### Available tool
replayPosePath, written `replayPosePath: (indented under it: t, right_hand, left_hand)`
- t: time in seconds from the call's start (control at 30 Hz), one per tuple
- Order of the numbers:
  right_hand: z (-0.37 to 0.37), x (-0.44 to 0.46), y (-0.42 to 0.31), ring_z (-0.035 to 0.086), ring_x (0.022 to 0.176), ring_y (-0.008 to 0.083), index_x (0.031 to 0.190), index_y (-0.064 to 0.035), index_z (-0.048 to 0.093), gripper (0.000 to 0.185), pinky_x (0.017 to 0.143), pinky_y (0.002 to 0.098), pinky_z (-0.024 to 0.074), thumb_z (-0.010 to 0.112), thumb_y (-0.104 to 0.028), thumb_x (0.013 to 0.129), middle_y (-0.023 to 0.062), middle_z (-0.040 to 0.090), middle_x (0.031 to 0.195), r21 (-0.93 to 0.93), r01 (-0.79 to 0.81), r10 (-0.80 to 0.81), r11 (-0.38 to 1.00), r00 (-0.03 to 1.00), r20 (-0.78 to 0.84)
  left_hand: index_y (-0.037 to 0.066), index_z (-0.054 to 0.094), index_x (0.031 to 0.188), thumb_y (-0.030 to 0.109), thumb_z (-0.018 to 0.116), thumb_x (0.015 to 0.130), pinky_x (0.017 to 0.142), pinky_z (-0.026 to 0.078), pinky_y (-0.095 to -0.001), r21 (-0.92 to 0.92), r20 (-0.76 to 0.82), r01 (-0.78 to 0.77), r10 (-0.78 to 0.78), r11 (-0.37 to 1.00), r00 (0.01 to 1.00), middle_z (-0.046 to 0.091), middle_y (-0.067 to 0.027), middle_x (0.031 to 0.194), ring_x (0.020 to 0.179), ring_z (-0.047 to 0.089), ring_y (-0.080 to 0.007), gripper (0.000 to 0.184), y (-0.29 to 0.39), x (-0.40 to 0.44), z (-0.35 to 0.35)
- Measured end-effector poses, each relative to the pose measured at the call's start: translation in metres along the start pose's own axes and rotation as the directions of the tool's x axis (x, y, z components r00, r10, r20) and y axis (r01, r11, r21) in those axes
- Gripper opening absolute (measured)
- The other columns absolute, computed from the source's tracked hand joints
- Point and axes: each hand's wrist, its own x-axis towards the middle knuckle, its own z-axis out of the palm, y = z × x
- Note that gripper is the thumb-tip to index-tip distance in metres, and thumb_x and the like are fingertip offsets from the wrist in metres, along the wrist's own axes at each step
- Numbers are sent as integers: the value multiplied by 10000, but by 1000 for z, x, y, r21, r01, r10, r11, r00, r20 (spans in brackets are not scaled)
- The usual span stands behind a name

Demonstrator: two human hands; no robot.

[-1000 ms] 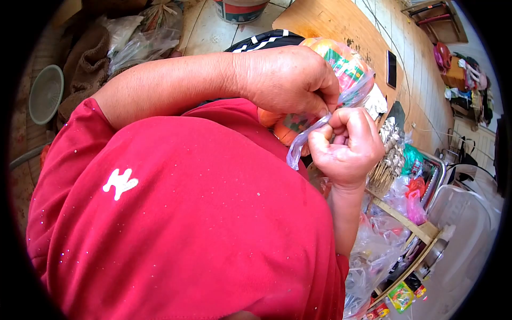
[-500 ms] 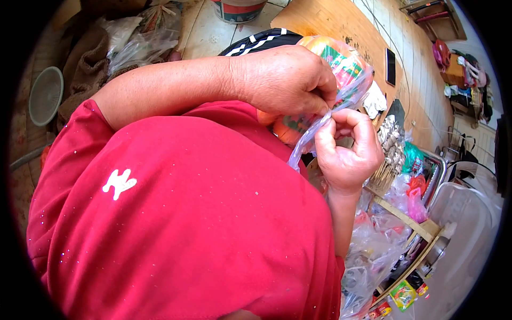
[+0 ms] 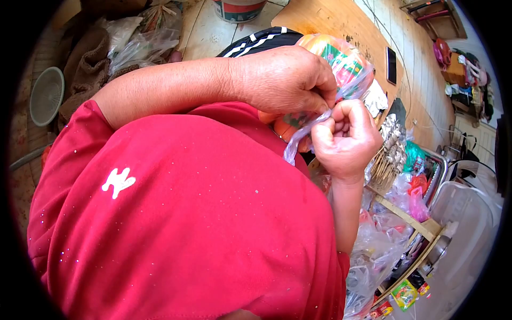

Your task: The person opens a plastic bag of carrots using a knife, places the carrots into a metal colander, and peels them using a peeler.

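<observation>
A clear plastic bag (image 3: 349, 80) with a colourful orange, green and white package inside lies in front of my red shirt. Its gathered neck is twisted into a thin purplish strand (image 3: 300, 133) that trails down to the left. My left hand (image 3: 290, 77), back up, pinches this neck between thumb and fingers. Right beside it, my right hand (image 3: 349, 138) has its fingers curled and pinches the same strand, almost touching the left fingertips. The exact spot where the fingers meet is partly hidden.
Behind the bag is a wooden board (image 3: 320, 18) with a phone (image 3: 391, 65) on it. Bundled sticks with grey pieces (image 3: 392, 144) stand at the right, above heaped plastic bags (image 3: 373, 245). A pale basin (image 3: 47, 96) and a bucket (image 3: 239, 9) are farther off.
My right hand has curled in more tightly and shifted slightly left at the bag's neck. The strand's loose end has moved a little up and left. My left hand stays nearly still.
</observation>
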Motion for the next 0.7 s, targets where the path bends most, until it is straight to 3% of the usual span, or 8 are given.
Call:
replayPosePath:
  t: [0.07,0.13,0.3,0.37,0.6,0.7]
  right_hand:
    - [1,0,2,462,433,83,678,-65,506,155,423,232,408,641,-11,623,6,491,599,53,8,-8,999,1000,-16]
    - [3,0,3,407,456,23,654,-63,500,147,417,190,357,634,-9,624,-27,453,585,255,-88,101,963,994,-40]
    - [7,2,5,389,472,3,665,-63,507,143,414,177,337,630,0,627,-43,458,604,285,-23,51,958,995,-91]
    - [7,2,6,391,471,5,668,-63,508,143,414,177,337,629,0,625,-41,463,606,301,-29,59,953,994,-93]
    - [5,-4,9,440,450,43,702,-58,534,137,415,198,374,645,-2,644,-5,515,624,172,50,-30,984,993,-115]
    - [3,-2,5,489,460,65,739,-55,576,131,436,215,411,664,0,658,9,553,649,169,76,-50,983,987,-154]
  left_hand:
    - [-11,650,932,118,655,849,725,484,-350,5,5,-18,18,1000,1000,607,-119,825,783,592,-252,153,-2,0,-2]
    - [-8,650,968,161,630,891,718,485,-348,-35,28,-21,22,999,999,602,-124,843,794,593,-246,187,-2,0,-6]
    - [-7,641,986,193,598,915,749,475,-356,-51,135,121,-113,991,984,602,-130,860,846,599,-262,216,14,2,-15]
    - [-7,637,973,171,605,897,762,471,-360,78,79,-43,36,996,996,601,-138,860,848,599,-278,197,0,4,-7]
    - [-15,640,896,139,606,855,767,470,-376,114,-2,-112,113,987,994,603,-158,841,821,591,-307,162,-7,4,-2]
    - [-16,641,877,130,600,850,761,473,-381,111,-11,-68,70,991,998,605,-161,821,811,594,-314,155,-2,3,-2]
